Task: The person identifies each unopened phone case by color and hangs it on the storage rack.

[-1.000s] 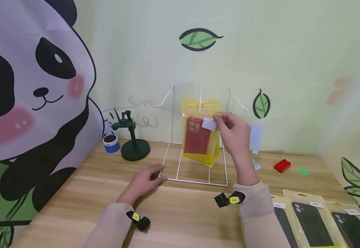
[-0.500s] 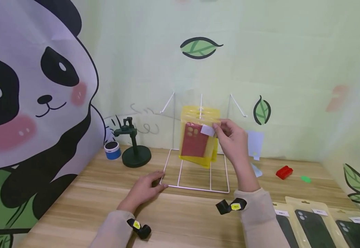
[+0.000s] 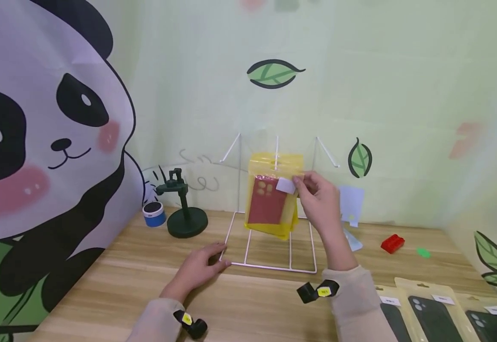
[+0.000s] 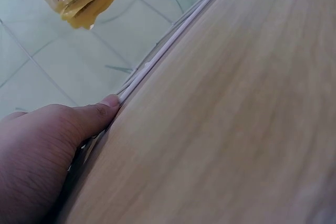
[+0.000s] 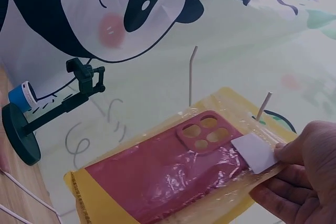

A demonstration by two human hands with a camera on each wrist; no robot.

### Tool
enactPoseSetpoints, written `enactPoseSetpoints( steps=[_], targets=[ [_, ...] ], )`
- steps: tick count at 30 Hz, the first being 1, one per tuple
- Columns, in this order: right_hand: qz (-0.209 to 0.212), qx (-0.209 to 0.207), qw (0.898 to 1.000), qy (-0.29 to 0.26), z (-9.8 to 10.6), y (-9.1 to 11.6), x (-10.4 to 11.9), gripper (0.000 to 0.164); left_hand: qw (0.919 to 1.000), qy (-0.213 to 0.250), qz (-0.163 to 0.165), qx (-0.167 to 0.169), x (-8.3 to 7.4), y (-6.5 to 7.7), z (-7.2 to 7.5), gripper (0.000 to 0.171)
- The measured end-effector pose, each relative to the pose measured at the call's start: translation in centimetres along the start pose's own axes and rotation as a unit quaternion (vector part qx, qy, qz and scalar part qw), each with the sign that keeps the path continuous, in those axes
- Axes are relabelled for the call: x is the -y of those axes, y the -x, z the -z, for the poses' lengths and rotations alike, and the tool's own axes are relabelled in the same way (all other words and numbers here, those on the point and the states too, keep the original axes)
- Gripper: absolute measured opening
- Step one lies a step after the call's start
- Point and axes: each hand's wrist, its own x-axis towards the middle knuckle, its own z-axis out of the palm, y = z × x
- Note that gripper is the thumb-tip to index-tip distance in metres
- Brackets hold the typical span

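My right hand [image 3: 320, 197] pinches the right edge of a clear-and-yellow zip bag [image 3: 265, 228], by its white label [image 3: 285, 185]. Inside lies a dark red phone case [image 5: 173, 166] with camera cutouts. The bag hangs at the middle prong of a white wire display rack [image 3: 267, 268], and more yellow packaging shows behind it. The prong's tip [image 5: 265, 103] sticks out near the bag's top edge. At the rack's front left corner, my left hand [image 3: 195, 270] holds the base wire between thumb and fingers. In the left wrist view its thumb [image 4: 94, 119] presses against the wire.
Left of the rack stand a dark green stand [image 3: 187, 221] and a blue-and-white cylinder [image 3: 154, 214]. To the right lie a red block [image 3: 392, 243] and a green piece [image 3: 423, 252]. Several bagged dark phone cases [image 3: 434, 316] lie front right. The rack's outer prongs [image 3: 230, 148] angle outward.
The head view has tilted up, so everything sits lower in the frame. The bag has swung slightly left at its lower end while my right hand keeps its pinch. My left hand stays at the rack corner.
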Motion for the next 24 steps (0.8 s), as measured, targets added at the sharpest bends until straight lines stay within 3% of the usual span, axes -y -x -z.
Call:
enactPoseSetpoints(
  steps=[9, 24],
  targets=[
    [-0.008, -0.049, 0.999, -0.009, -0.6, 0.1, -0.2, 0.016, 1.0, -0.003, -0.006, -0.004, 0.1, 0.0, -0.1, 0.056],
    [-0.004, -0.048, 0.999, -0.025, -1.4, 0.3, -0.4, 0.017, 1.0, 0.0, 0.001, -0.005, 0.3, 0.0, -0.3, 0.058]
  ],
)
